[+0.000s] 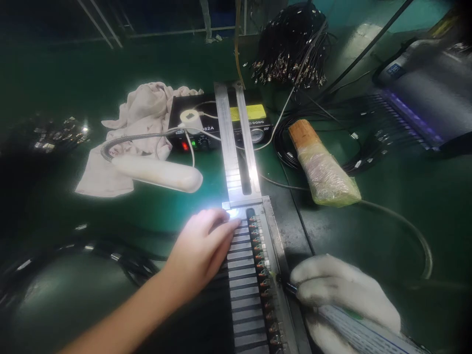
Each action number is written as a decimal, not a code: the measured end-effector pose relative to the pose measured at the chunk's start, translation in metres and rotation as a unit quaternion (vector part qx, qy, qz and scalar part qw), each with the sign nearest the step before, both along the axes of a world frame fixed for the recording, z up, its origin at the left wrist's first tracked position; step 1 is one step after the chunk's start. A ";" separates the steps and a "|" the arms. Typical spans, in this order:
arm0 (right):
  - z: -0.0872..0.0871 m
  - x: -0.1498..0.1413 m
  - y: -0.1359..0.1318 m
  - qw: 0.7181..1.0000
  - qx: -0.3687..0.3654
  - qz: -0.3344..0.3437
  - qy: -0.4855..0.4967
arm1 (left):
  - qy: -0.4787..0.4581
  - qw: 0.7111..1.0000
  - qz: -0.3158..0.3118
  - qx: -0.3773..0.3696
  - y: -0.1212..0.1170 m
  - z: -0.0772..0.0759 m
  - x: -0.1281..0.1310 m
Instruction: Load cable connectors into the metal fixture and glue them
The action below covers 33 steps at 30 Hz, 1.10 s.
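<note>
A long metal jig (241,278) with a row of slots runs away from me. Small connector ends with orange and green bits (262,264) line its right side. My left hand (206,241), bare, has its fingers bent over the jig's left edge near the far end of the slots, fingertips pressed to the metal; their undersides are hidden. Wrapped in a white glove, my right hand (342,290) grips a pale printed dispensing syringe (363,327) with a dark nozzle. The nozzle points left at the jig's right rail, close to the connector row. Whether it touches is unclear.
Behind stands a black control box (208,135) with a gauge. A white lamp (158,172) hangs at left by a cloth (143,110). A wrapped wooden-handled tool (322,169), coiled black cables (287,142) and a grey machine (427,93) lie right. Cable bundles (291,44) sit behind.
</note>
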State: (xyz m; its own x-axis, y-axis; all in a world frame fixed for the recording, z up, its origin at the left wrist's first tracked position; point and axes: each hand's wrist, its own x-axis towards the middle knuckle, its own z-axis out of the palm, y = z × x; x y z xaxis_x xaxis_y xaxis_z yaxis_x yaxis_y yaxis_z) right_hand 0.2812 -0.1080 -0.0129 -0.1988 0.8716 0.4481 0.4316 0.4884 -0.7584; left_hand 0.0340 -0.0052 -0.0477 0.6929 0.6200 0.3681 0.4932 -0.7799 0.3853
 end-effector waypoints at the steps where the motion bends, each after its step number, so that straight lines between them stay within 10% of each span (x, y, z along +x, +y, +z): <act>1: 0.001 -0.001 0.001 1.000 0.004 -0.002 -0.002 | -0.001 1.000 0.000 0.003 0.000 0.000 0.000; 27: 0.008 -0.004 -0.021 0.997 -0.025 -0.078 -0.001 | -0.004 1.000 -0.005 -0.015 0.000 -0.002 -0.002; 33: 0.000 0.003 -0.011 0.999 -0.020 0.036 -0.023 | -0.007 1.000 -0.004 -0.013 0.001 -0.003 -0.002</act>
State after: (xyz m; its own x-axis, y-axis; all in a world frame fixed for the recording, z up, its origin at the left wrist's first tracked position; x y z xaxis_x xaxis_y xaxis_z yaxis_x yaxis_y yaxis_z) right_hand 0.2847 -0.1194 -0.0132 -0.2802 0.8719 0.4015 0.4315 0.4880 -0.7587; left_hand 0.0325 -0.0044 -0.0508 0.6926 0.6242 0.3614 0.4821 -0.7733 0.4117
